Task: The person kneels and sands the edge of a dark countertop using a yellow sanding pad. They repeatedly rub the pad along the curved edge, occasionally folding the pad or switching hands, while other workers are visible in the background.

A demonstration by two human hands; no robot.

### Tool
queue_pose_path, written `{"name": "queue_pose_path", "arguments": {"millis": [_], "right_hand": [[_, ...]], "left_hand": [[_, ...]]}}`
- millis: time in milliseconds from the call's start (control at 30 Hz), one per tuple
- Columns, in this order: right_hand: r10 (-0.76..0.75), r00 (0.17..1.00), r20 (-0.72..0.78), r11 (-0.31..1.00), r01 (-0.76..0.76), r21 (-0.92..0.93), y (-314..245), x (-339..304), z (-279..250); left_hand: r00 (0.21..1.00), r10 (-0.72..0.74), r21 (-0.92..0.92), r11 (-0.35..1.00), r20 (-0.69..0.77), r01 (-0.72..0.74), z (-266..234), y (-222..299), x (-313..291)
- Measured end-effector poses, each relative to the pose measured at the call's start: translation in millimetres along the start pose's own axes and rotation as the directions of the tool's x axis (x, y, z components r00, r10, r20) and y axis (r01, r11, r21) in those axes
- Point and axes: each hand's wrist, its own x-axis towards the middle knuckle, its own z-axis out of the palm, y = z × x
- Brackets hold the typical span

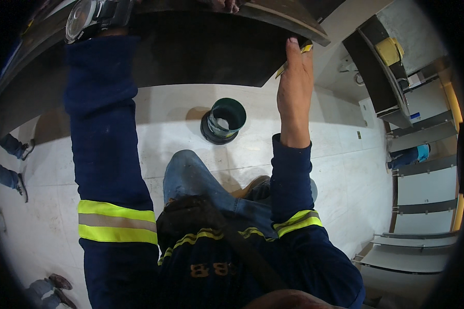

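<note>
A dark flat panel [201,49] with a lighter wooden edge spans the upper middle. My left arm reaches up across it, a watch [81,19] on the wrist; the hand itself is beyond the top edge. A small skin-like patch shows at the top edge; I cannot make out whose it is. My right hand [296,90] is raised at the panel's right end, thumb up, closed on a thin yellow piece that looks like folded sandpaper [280,71]. Most of that piece is hidden by the hand.
A dark green bucket [229,116] with pale residue stands on the light tiled floor [185,134] before my knee. Shelving with white panels [426,186] lines the right side, with a yellow object [390,51] above. Other people's legs show at left; a crouching person [410,156] is at right.
</note>
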Motion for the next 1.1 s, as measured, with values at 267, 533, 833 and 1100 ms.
{"name": "queue_pose_path", "arguments": {"millis": [267, 533, 833, 1100], "right_hand": [[0.177, 0.976, -0.128, 0.971, -0.194, -0.136, -10, -22, 1], [0.125, 0.985, -0.115, 0.991, -0.129, -0.027, -7, -26, 1], [-0.091, 0.989, -0.119, 0.996, 0.088, -0.034, 4, -37, 3], [-0.271, 0.961, -0.058, 0.949, 0.257, -0.184, 60, -36, -7]], "left_hand": [[0.997, -0.027, 0.019, 0.999, 0.074, 0.026, 9, -12, 16], [0.995, -0.086, 0.058, 0.995, 0.054, 0.083, 8, -7, 8], [0.955, 0.295, 0.059, 0.953, 0.036, -0.297, 6, -9, 5], [0.96, 0.281, -0.206, 0.939, -0.002, -0.276, 22, -23, -2]]}}
